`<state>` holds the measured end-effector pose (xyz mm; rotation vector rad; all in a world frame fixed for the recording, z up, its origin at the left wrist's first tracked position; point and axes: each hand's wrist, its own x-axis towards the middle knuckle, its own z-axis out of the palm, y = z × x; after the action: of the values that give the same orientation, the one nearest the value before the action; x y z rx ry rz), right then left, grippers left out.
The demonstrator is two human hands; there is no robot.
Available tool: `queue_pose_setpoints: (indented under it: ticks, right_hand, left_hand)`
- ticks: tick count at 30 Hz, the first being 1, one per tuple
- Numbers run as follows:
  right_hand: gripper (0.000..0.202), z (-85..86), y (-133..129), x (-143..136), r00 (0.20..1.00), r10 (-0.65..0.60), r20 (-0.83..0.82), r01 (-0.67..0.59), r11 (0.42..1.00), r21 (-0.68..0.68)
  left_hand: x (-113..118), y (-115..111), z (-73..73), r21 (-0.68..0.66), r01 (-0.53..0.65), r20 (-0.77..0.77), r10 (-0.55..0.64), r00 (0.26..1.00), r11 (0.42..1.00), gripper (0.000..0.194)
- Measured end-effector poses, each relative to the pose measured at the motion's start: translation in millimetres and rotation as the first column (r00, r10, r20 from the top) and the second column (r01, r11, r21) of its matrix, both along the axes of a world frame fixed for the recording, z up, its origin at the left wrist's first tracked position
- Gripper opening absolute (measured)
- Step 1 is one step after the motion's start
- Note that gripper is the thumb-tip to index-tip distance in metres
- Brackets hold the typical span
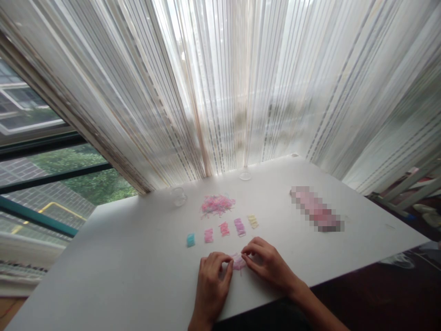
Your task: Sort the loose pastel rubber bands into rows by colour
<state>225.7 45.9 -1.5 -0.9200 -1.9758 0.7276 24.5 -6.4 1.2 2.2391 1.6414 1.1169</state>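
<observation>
Near the table's front edge lies a small bunch of pale pink-lilac strands [238, 262], thin like little elastic bands. My left hand [214, 280] is at its left side, thumb and forefinger pinched on the strands. From the right, my right hand [265, 262] pinches at the upper right of the same bunch. Fingertips partly cover it. Just beyond my hands is a row of sorted bundles: turquoise [190, 240], pink [208, 235], coral pink [224, 229], purple [239, 227] and yellow [252, 221]. Behind them is a loose mixed heap of strands [217, 205].
A clear round container [178, 196] stands at the back left of the white table [138, 257]; a clear round lid-like disc [245, 176] lies at the back. A blurred-out pink object [315, 209] lies on the right. Striped sheer curtains [241, 92] hang behind the table.
</observation>
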Motion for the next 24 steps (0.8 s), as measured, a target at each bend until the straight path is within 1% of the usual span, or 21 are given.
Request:
queue_pose_setpoints:
  ticks: [5,7,10,11,13,16,21,24]
  right_hand:
    - [0.012,6.1,2.6,6.7,0.993,-0.117,-0.027,0.115,0.993,-0.039]
    - [0.014,10.5,9.5,15.7,0.986,-0.168,-0.005,0.168,0.984,-0.052]
    - [0.016,14.9,26.7,34.3,0.977,-0.206,0.062,0.208,0.978,-0.029]
    - [0.015,15.2,33.0,40.5,0.974,-0.209,0.088,0.212,0.977,-0.024]
    - [0.013,14.1,43.9,50.5,0.975,-0.166,0.146,0.171,0.985,-0.020]
    - [0.013,9.7,52.9,57.2,0.969,-0.135,0.206,0.141,0.990,-0.017]
    - [0.014,5.7,50.1,54.0,0.963,-0.190,0.192,0.185,0.982,0.044]
    - [0.014,6.8,43.7,51.4,0.967,-0.159,0.198,0.144,0.986,0.087]
  left_hand:
    - [1.0,-0.2,-0.2,0.007,-0.038,0.013,0.038,0.999,0.999,0.009]
    - [1.4,-0.3,-0.1,0.004,-0.041,0.020,0.041,0.999,0.999,0.009]
    - [1.2,-0.7,-0.4,-0.001,-0.037,0.025,0.037,0.999,0.999,0.008]
    - [1.1,-0.8,-0.7,-0.004,-0.036,0.025,0.036,0.999,0.999,0.007]
    - [0.9,-0.8,-1.2,-0.012,-0.038,0.023,0.039,0.999,0.999,0.007]
    - [0.8,-0.3,-1.9,-0.024,-0.043,0.023,0.043,0.999,0.999,0.007]
    - [0.3,0.2,-2.6,-0.028,-0.026,0.020,0.026,0.999,0.999,0.007]
    - [-0.2,-0.4,-3.3,-0.035,-0.028,0.019,0.029,0.999,0.999,0.006]
